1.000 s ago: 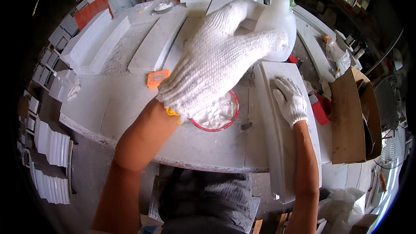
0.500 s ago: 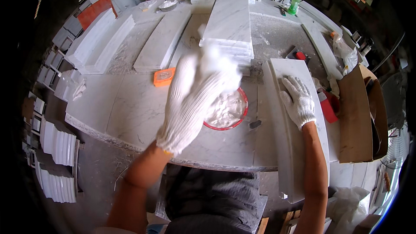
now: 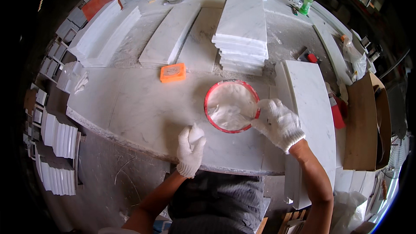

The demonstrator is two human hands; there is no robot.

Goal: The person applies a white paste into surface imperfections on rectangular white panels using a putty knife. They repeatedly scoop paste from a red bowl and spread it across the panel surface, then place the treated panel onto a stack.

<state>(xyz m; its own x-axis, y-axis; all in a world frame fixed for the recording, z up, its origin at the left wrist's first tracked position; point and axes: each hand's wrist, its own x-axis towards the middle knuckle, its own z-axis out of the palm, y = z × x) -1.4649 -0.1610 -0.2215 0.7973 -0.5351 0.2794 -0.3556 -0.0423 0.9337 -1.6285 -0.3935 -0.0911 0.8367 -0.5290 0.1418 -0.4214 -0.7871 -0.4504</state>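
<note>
Red tub [image 3: 232,130] w/ white paste [image 3: 229,102], R hand [image 3: 282,124] at tub's R rim, can't tell grip, L hand [image 3: 189,153] curled round sm white item [image 3: 197,134], nr-left of tub

The tub [image 3: 206,103] had a smeared, plastic-looking red rim, and the paste [image 3: 229,103] inside it looked smooth and creamy. Just right of the tub, the knitted cloth glove [image 3: 281,123] looked matt and nubbly; beyond the tub, the stacked slabs [image 3: 242,13] were smooth, grey-veined stone. Well to the tub's right, the carton [image 3: 360,123] was matt brown cardboard.
</note>
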